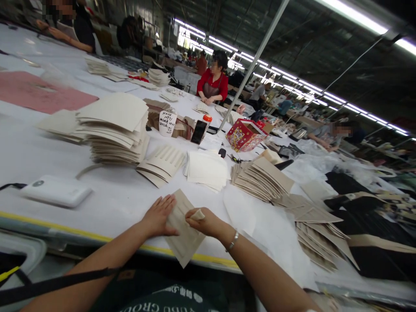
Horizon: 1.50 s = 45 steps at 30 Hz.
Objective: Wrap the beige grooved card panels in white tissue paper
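Note:
A beige panel lies at a slant on the table's front edge, one corner hanging past it. My left hand rests flat with fingers spread on its left side. My right hand is closed over the panel, gripping a small cream piece; its lower end is hidden by my fingers, so its kind is unclear. Just beyond my hands are a stack of white sheets and a small pile of beige panels with raised strips.
A tall stack of beige panels and a white device stand left. More brown panels lie right, beside dark pieces. A red patterned box, a phone and a slanted pole are farther back. Co-workers sit beyond.

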Available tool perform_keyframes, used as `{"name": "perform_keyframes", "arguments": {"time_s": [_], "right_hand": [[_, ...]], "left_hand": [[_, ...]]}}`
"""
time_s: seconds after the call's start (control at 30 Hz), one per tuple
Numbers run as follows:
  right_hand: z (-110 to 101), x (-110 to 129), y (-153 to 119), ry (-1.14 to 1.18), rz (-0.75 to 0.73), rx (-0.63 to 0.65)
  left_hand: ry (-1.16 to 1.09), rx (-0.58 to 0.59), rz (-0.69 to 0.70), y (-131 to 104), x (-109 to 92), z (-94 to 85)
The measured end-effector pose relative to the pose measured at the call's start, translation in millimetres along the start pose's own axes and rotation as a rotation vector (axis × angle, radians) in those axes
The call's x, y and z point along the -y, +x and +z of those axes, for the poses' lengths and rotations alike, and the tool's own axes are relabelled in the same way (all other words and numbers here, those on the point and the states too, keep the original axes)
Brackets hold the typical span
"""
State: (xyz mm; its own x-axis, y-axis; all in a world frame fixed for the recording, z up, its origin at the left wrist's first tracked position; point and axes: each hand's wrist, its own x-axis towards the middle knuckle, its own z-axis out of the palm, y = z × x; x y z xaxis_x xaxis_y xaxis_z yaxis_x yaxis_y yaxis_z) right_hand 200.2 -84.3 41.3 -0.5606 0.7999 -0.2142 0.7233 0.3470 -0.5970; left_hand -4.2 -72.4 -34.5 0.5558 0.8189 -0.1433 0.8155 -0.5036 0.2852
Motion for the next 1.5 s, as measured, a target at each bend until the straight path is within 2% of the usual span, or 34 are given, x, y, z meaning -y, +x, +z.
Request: {"name": "perform_keyframes", "arguments": {"time_s": [0.1,0.2,0.27,0.33,0.47,0.53,0.57,0.63,0.77,0.83,0.87,0.93,1.1,1.17,1.23,1.43,1.5], "right_hand": [[-2,-12,-48,0.098,0.044,0.022],[5,-16,-67,0.183,0.088,-0.011],[13,-13,-55,0.230,0.057,-0.052],[22,-4,-27,0.198,-0.005,-0.104],[32,18,36,-0.062,-0.072,-0.180],[31,26,47,-0.172,-0.072,-0.168],[30,28,45,-0.207,-0.067,-0.149],[28,26,24,-0.223,-0.044,-0.102],[29,12,-45,-0.110,0.040,-0.057],[32,6,-64,-0.072,0.067,-0.059],[33,5,-65,-0.060,0.067,-0.065],[34,4,-50,-0.034,0.035,-0.097],[33,18,29,-0.004,-0.143,-0.170],[30,23,40,-0.007,-0.186,-0.156],[27,21,27,0.004,-0.164,-0.116],[22,0,-72,0.159,0.028,-0.060],[24,-2,-81,0.198,0.050,-0.080]], "left_hand": [[-0.014,0.019,-0.001,1,2,-3.2],[-0.040,0.101,0.070,1,12,-9.0],[-0.060,0.143,0.134,1,20,-12.2],[-0.075,0.155,0.174,1,26,-13.8],[-0.111,0.138,0.189,-1,28,-14.4],[-0.119,0.133,0.185,-2,27,-15.4],[-0.113,0.137,0.180,-2,27,-16.1],[-0.086,0.155,0.173,-4,26,-17.9],[-0.043,0.202,0.182,-5,25,-21.2],[-0.036,0.226,0.190,-5,24,-22.1],[-0.033,0.237,0.194,-5,23,-22.3],[-0.028,0.252,0.193,-4,23,-21.7],[-0.037,0.216,0.167,-4,23,-18.9],[-0.043,0.199,0.170,-5,23,-19.4],[-0.039,0.202,0.163,-6,22,-20.6],[-0.034,0.212,0.157,-2,22,-14.7],[-0.033,0.205,0.159,1,21,-10.2]]}}
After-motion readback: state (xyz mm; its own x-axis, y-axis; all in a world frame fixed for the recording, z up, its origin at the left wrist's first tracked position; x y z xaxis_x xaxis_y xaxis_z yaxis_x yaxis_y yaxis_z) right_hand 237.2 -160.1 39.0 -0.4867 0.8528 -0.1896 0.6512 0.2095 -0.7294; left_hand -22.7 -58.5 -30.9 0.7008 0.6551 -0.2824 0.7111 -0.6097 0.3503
